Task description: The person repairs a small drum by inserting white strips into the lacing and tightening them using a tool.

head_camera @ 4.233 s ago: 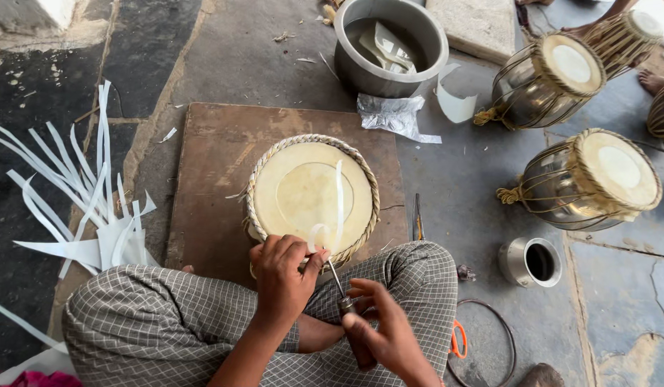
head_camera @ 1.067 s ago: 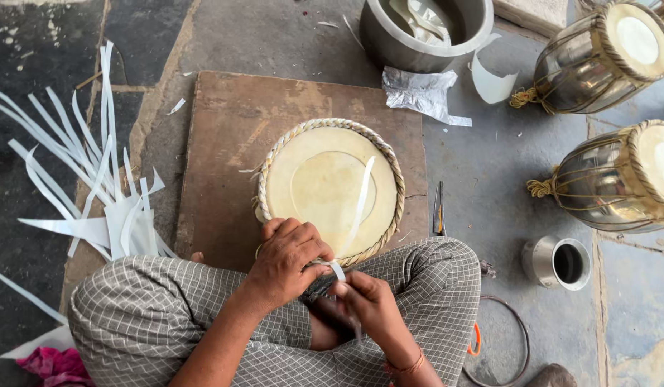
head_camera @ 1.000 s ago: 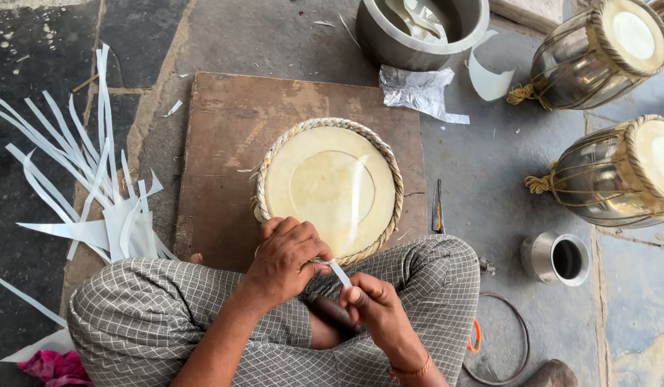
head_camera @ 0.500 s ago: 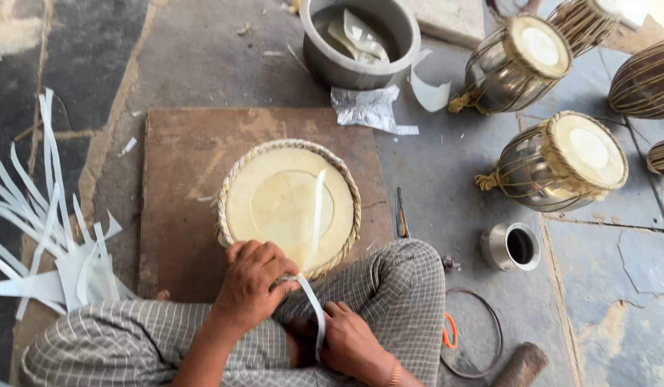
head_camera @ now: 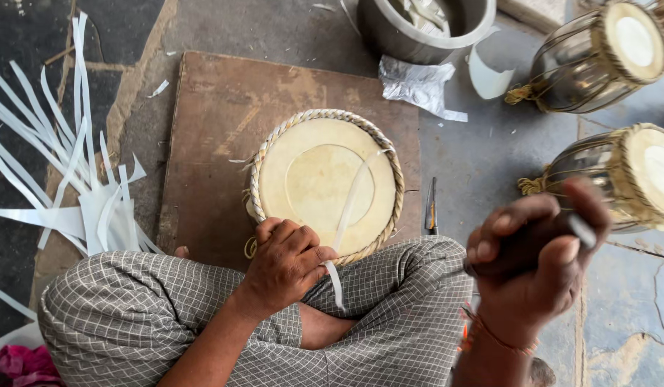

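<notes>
A round drumhead with a braided rim lies on a brown board in front of my crossed legs. My left hand rests on its near edge and pinches a thin white strip that runs across the skin. My right hand is raised to the right, close to the camera and blurred, with its fingers closed round a dark tool handle.
A heap of white cut strips lies on the left. A metal bowl and crumpled plastic sit behind the board. Two metal-bodied drums stand at right. A small blade lies beside the drumhead.
My right hand has lifted from my lap up and to the right with the tool. The left hand stays on the drumhead's edge, holding the strip.
</notes>
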